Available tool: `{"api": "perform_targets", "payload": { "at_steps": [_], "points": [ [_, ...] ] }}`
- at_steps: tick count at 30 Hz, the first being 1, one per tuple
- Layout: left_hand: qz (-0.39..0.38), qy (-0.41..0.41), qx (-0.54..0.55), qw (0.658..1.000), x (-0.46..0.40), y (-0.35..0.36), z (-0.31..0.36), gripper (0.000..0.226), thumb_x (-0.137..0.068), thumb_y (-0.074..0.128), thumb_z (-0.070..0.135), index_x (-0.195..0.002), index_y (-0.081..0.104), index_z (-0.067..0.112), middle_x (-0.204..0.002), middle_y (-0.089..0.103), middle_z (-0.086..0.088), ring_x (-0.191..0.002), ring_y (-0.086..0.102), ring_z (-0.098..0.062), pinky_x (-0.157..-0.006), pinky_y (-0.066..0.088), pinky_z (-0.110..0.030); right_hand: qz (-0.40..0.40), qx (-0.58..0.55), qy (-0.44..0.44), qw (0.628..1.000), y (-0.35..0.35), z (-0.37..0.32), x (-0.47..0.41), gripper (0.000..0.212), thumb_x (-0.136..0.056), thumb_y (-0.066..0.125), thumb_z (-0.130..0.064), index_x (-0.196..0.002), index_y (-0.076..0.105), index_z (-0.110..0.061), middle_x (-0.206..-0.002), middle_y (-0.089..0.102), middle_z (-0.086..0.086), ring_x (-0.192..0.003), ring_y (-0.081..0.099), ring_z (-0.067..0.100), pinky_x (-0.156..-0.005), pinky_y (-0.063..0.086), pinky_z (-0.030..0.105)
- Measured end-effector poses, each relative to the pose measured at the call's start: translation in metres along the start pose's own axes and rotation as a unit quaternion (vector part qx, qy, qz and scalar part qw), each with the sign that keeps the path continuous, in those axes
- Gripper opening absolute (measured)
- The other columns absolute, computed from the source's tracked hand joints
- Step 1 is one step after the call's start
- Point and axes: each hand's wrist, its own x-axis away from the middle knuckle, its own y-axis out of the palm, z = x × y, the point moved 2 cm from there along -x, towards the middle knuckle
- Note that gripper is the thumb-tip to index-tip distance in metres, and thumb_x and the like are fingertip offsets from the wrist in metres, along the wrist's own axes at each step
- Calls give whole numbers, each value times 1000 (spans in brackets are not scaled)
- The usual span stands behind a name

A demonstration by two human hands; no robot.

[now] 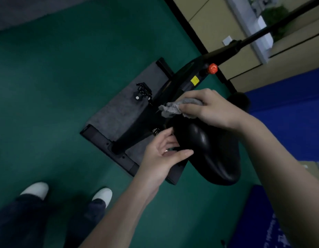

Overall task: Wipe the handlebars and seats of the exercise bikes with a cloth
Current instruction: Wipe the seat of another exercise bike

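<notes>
While two hands (182,133) work, one cloth (174,107) wipes one seat (208,149).

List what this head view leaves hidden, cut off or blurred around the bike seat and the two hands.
- Seat nose: covered by the right hand and the grey cloth it grips.
- Left hand fingertips: tucked behind the seat's edge.
- Handlebars: cut off by the top right edge.
- Yellow label: too small to read.
- Window: blurred.

The green floor (56,72) left of the bike seat (207,149) is open. The pedal (143,91) sticks up just beyond the seat. Blue mats (289,111) crowd its right side.
</notes>
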Motion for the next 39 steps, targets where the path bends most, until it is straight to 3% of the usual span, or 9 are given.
{"api": "perform_targets", "payload": {
  "at_steps": [5, 8, 11, 16, 20, 26, 29, 34, 39],
  "points": [
    [55, 15, 140, 989, 10, 19, -19, 53, -66, 79, 16, -116, 62, 14, -103, 71, -3, -98, 65, -15, -83, 49, -21, -33, 45, -197, 979, 2, -8, 27, 16, -89, 66, -8, -103, 72, -10, -112, 63, 1, -104, 60, 8, -92, 43, 17],
    [83, 20, 216, 973, 15, 32, -29, 44, -68, 76, 18, -111, 65, 15, -104, 72, -4, -102, 66, -16, -87, 50, -25, -78, 67, -245, 964, -3, -9, 29, 19, -87, 65, -13, -105, 72, -10, -115, 61, -1, -109, 58, 6, -96, 41, 18],
    [102, 38, 252, 962, 15, 38, -32, 35, -68, 75, 17, -103, 70, 18, -105, 72, -4, -102, 66, -15, -86, 51, -23, -135, 74, -248, 956, -4, -11, 13, 17, -89, 65, -13, -104, 72, -11, -112, 65, 0, -107, 61, 9, -96, 45, 27],
    [113, 53, 218, 968, 14, 35, -31, 50, -65, 77, 21, -113, 66, 16, -110, 71, -4, -107, 65, -18, -89, 50, -26, -150, 0, -142, 978, -5, 1, -11, 14, -92, 61, -21, -102, 71, -22, -97, 71, 10, -94, 65, 26, -89, 49, 48],
    [119, 58, 142, 981, 19, 30, -20, 48, -65, 83, 25, -110, 68, 20, -108, 71, -2, -104, 65, -17, -86, 50, -23, -96, -22, -130, 987, -6, 11, -9, 14, -94, 59, -24, -102, 70, -26, -99, 72, 0, -99, 65, 18, -93, 48, 43],
    [106, 41, 15, 993, 26, 25, 3, 27, -82, 69, 10, -107, 66, 19, -95, 73, 6, -85, 66, 0, -69, 47, -8, 46, 7, -75, 996, -12, 34, 19, 14, -97, 52, -29, -103, 65, -29, -82, 66, -11, -78, 61, 8, -64, 41, 12],
    [117, 19, -61, 991, 29, 22, 18, 36, -82, 69, 9, -118, 62, 10, -107, 68, -9, -86, 65, -5, -72, 49, -9, 130, 50, -88, 986, -8, 38, 44, 21, -96, 54, -27, -112, 65, -20, -93, 67, -6, -89, 55, 13, -77, 33, 17],
    [143, 42, -238, 960, 30, 17, 51, 32, -82, 72, 17, -112, 61, 22, -99, 63, 7, -81, 61, 2, -65, 44, -2, 211, 44, -46, 975, -1, 44, 92, 28, -91, 62, -20, -118, 64, -15, -108, 67, 4, -97, 48, 21, -82, 28, 16],
    [96, 78, -380, 917, 30, 29, 92, 22, -85, 67, 11, -101, 61, 24, -89, 63, 9, -82, 58, -2, -70, 42, -2, 360, -129, 78, 920, 13, 40, 150, 24, -88, 65, -11, -111, 68, -15, -99, 68, 0, -95, 54, 21, -78, 31, 12]
  ]
}}
